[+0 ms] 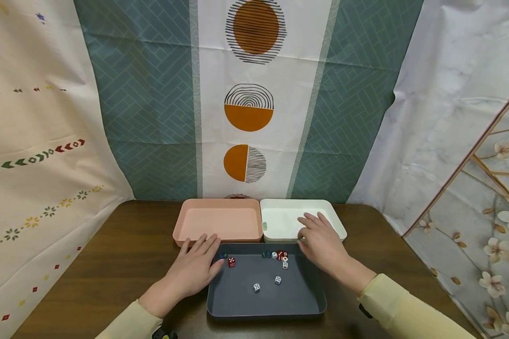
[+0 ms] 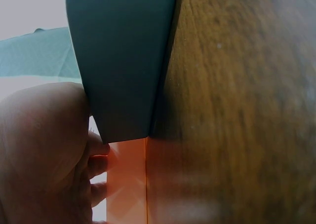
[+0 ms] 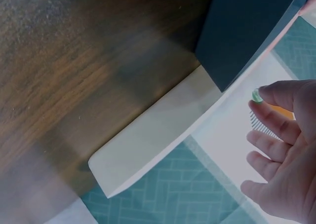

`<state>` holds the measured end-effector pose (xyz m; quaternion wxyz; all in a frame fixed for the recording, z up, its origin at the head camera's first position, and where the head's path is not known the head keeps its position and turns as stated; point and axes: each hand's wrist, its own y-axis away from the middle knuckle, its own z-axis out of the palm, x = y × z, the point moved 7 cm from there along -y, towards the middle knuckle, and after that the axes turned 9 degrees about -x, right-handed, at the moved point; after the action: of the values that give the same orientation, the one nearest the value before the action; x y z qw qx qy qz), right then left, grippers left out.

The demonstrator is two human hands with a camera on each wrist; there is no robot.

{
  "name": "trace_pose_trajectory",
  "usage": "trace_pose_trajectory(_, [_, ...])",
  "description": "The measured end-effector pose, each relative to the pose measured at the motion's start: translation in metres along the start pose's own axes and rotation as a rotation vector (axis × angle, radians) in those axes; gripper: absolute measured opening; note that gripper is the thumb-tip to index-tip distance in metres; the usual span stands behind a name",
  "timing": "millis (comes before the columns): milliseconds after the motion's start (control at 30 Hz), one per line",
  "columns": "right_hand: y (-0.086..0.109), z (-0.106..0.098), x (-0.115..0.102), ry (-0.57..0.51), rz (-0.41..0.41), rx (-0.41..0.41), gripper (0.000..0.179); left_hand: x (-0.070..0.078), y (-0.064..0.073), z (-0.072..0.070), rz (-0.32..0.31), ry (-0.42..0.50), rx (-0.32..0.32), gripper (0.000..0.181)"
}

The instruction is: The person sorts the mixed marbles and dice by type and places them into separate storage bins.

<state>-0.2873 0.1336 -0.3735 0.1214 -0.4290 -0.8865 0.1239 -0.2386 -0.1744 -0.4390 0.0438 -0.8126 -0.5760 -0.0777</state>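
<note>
My right hand [image 1: 324, 245] pinches a small translucent green glass piece [image 3: 256, 95] between thumb and forefinger, the other fingers spread. It hovers at the near edge of the white tray [image 1: 337, 226], over the dark grey tray's far right corner. Inside the white tray, by its left wall, lie small green pieces [image 1: 265, 226]. My left hand [image 1: 195, 268] lies with straight fingers over the left rim of the dark grey tray [image 1: 288, 301], fingertips at the pink tray [image 1: 220, 221]. A red die [image 1: 231, 262] sits near its thumb.
White dice [image 1: 256, 287] lie mid-tray. Along the dark tray's far side are a red die [image 1: 280, 255], more white dice [image 1: 285, 265] and dark translucent pieces [image 1: 268, 254]. The trays stand on a brown wooden table [image 1: 123, 254], with patterned cloths [image 1: 152, 117] hanging behind.
</note>
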Motion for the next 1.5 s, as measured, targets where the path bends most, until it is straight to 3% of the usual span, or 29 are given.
trace_pose_trajectory(933, [-0.011, -0.003, 0.013, -0.021, 0.025, 0.057, 0.005, 0.000, 0.000, 0.003, -0.006, 0.009, -0.010, 0.069])
trace_pose_trajectory(1500, [-0.040, 0.011, 0.015, -0.030, 0.088, -0.021, 0.004, 0.002, 0.002, 0.001, 0.007, 0.011, 0.007, 0.067])
